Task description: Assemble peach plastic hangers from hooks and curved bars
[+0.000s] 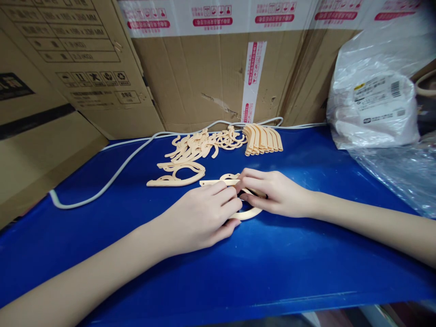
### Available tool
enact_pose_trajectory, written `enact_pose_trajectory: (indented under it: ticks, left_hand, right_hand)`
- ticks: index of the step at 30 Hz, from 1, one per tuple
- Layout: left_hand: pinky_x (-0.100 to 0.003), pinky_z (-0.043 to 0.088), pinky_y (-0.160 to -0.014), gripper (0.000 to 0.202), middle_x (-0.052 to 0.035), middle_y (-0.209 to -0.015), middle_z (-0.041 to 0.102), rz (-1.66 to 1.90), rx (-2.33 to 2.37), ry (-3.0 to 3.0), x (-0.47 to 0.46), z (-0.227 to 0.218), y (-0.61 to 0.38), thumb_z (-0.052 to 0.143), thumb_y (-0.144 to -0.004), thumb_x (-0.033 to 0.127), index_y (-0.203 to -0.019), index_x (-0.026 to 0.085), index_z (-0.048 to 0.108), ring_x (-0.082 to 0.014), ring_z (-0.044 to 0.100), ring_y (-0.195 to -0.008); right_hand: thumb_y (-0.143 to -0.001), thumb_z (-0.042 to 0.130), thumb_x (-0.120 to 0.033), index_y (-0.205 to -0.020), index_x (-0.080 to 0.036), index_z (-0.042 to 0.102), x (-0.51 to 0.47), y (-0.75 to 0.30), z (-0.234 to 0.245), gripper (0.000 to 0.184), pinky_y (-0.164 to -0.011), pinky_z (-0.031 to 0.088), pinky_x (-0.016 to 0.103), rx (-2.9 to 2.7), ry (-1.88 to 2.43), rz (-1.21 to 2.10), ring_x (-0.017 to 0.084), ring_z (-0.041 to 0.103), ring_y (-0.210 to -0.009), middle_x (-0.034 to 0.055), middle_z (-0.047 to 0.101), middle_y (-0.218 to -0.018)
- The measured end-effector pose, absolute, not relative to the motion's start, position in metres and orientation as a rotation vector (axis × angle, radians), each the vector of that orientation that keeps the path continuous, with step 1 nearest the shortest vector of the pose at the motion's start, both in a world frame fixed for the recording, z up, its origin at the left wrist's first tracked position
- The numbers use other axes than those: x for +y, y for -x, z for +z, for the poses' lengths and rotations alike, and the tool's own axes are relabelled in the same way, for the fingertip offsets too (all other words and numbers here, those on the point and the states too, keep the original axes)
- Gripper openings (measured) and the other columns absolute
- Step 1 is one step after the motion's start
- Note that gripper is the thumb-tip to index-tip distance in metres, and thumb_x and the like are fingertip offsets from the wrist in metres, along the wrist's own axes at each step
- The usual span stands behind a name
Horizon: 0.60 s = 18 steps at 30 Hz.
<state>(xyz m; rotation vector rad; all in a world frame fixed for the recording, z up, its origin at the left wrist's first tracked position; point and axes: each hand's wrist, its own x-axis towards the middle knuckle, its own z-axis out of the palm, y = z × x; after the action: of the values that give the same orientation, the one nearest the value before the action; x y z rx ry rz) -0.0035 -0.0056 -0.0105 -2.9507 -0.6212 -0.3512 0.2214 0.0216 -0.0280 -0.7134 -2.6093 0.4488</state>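
Note:
A beige plastic folding hanger (251,213) lies low over the blue tabletop, largely covered by my fingers. My left hand (213,213) is closed on its left side, thumb toward the near curved piece. From the right, my right hand (272,190) pinches the hanger near its middle, fingertips close to those of my left hand. A small dark item shows by the right fingers, too hidden to name. Just left and beyond, folded beige hangers (170,183) rest flat. Behind them are a loose pile of hooked hanger pieces (190,147) and a neat row of curved hanger arms (262,140).
Cardboard boxes (204,68) wall off the back and left of the blue table (238,277). A white cable (126,165) loops along the left and rear. Clear plastic bags with a white labelled package (374,109) sit at the right.

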Motion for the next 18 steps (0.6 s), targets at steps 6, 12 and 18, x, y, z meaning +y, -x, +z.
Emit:
enact_pose_trajectory:
  ticks: [6,12,18]
  left_hand:
    - [-0.038,0.05,-0.088,0.022,-0.0101,-0.099,0.067,-0.344,-0.635,2.957,-0.0056,-0.0112,0.0033,0.043,-0.095,0.023,-0.09,0.014,0.063,-0.0227,0.061,-0.096]
    - [-0.037,0.05,-0.089,0.022,-0.0105,-0.1,0.066,-0.356,-0.622,2.951,-0.0057,-0.0108,0.0026,0.043,-0.095,0.023,-0.091,0.014,0.063,-0.0224,0.061,-0.097]
    - [-0.036,0.05,-0.088,0.022,-0.0098,-0.099,0.067,-0.351,-0.623,2.954,-0.0055,-0.0109,0.0027,0.043,-0.095,0.023,-0.09,0.014,0.062,-0.0222,0.061,-0.096]
  right_hand:
    - [-0.096,0.044,-0.018,-0.102,-0.018,0.055,0.0213,-0.2211,-0.0274,0.013,-0.073,0.044,0.025,-2.618,0.725,0.457,0.013,0.055,-0.08,0.0047,0.054,-0.099]
    - [-0.095,0.044,-0.018,-0.102,-0.018,0.055,0.0214,-0.2209,-0.0274,0.013,-0.072,0.044,0.025,-2.625,0.725,0.441,0.013,0.055,-0.081,0.0049,0.054,-0.1]
    - [-0.096,0.043,-0.019,-0.101,-0.018,0.055,0.0216,-0.2204,-0.0272,0.013,-0.073,0.045,0.025,-2.633,0.713,0.42,0.013,0.056,-0.08,0.0054,0.055,-0.1]
